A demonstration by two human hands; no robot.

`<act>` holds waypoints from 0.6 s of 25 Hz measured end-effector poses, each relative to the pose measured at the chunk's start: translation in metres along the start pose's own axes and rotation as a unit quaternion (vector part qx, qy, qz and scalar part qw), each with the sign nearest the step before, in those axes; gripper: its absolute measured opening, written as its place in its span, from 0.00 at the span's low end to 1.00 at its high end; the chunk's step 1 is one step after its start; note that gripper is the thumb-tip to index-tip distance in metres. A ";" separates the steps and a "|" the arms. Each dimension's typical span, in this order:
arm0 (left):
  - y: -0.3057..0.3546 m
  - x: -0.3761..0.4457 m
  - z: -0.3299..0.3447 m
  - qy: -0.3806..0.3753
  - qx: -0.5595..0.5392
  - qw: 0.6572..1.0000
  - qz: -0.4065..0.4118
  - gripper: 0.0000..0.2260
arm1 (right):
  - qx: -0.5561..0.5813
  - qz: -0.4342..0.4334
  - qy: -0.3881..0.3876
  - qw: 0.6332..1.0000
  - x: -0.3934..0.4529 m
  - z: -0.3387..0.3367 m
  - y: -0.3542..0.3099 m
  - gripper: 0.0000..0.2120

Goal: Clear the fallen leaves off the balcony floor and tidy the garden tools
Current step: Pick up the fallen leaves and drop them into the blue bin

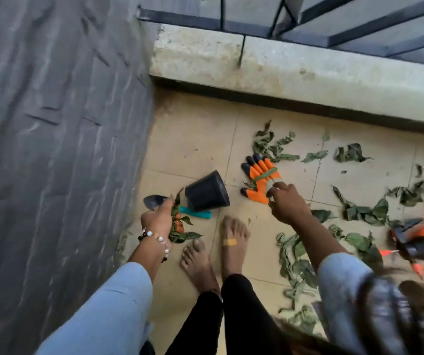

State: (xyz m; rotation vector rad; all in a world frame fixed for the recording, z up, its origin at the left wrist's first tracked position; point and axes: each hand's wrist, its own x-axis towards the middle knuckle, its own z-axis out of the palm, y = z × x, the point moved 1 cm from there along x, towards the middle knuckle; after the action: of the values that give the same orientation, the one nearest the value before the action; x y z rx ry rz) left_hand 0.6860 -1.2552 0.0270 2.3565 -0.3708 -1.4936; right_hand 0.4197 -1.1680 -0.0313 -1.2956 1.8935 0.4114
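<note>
Nearest, the left hand point(157, 218) has its fingers curled round a leafy sprig point(180, 228) with small orange fruit. Just beyond it lie a trowel point(154, 201) with a teal handle and a tipped-over black pot point(207, 192). The right hand point(286, 204) pinches the cuff of an orange clawed gardening glove point(258, 175) — its long axis runs away from the fingers, claws pointing toward the parapet point(308, 73). Fallen leaves point(359, 208) lie strewn on the tile floor point(193, 139) to the right — nearer the right hand.
</note>
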 end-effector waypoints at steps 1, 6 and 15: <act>0.003 0.014 0.014 -0.005 -0.009 1.000 0.018 0.10 | -0.037 0.000 -0.010 0.999 0.015 0.005 0.002 0.19; 0.026 0.055 0.079 -0.050 -0.018 0.997 0.058 0.12 | -0.125 -0.024 -0.026 0.991 0.072 0.036 0.004 0.23; 0.057 0.059 0.148 -0.099 -0.013 0.995 0.023 0.11 | 0.294 0.101 0.261 0.914 0.124 -0.011 0.019 0.12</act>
State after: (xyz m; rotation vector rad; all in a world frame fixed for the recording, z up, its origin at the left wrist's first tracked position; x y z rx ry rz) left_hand 0.5742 -1.3498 -0.0576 2.1712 -0.4471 -1.7049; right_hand 0.3772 -1.2456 -0.1211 -0.8438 2.3490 -0.4360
